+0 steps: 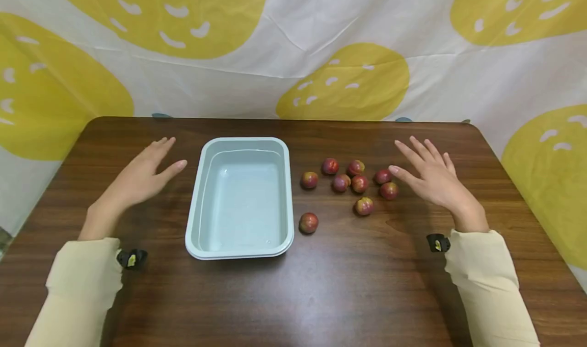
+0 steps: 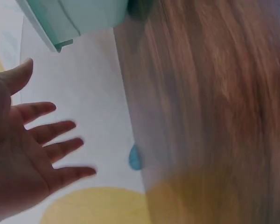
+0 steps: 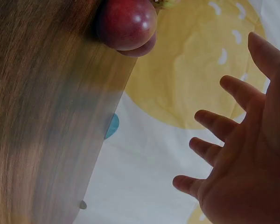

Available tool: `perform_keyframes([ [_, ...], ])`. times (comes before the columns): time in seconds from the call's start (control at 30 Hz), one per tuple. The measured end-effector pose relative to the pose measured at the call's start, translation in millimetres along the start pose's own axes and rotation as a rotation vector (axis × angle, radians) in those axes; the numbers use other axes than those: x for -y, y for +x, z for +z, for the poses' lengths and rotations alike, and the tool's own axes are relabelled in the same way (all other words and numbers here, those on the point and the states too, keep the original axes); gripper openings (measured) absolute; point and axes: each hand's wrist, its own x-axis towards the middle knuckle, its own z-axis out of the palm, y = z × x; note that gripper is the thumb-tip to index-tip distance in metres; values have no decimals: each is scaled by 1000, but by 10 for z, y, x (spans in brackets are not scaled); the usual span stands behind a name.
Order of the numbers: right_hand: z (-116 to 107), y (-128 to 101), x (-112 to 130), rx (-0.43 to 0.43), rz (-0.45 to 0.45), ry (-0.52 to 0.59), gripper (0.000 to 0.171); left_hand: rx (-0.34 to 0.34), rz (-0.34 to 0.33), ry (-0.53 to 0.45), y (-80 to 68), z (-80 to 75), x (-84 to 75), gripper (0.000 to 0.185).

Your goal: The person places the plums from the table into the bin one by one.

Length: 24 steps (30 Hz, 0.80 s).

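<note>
The surface (image 1: 348, 286) is dark wood grain with a soft sheen. The tray (image 1: 197, 212) looks like smooth, glossy pale plastic. The fruits (image 1: 359, 183) at its 3 o'clock have shiny red skins. The backdrop (image 1: 293, 36) is creased cloth, matt.

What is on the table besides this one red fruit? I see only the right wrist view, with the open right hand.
Observer: The head view shows eight small red fruits lying right of a pale blue tray.
Operator: Is something inside the tray?
Observer: No fruit; the tray seems to hold only clear water.
Operator: Where is the left hand?
Observer: The left hand is open, left of the tray, holding nothing.
Operator: And is my right hand touching a fruit?
Observer: The right hand has straight fingers; its thumb tip is next to the nearest fruit, but contact cannot be told.
</note>
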Motion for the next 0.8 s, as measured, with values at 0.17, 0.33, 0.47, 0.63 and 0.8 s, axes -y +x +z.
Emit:
perform_keyframes([
  [0.17,0,6,-5,-39,-42,50,64,0,-45,-198,70,7,-28,71],
  [0.33,-10,2,-11,-52,-45,109,61,-38,-50,-352,154,82,-8,61],
  [0.47,-21,-2,-11,-50,-21,176,61,-53,-26,-521,342,261,259,57],
  [0.63,-24,-13,-1,-72,11,236,60,-41,-19,-699,521,430,507,52],
  [0.8,-27,-21,-11,-79,10,339,56,9,-81,-714,322,213,21,51],
])
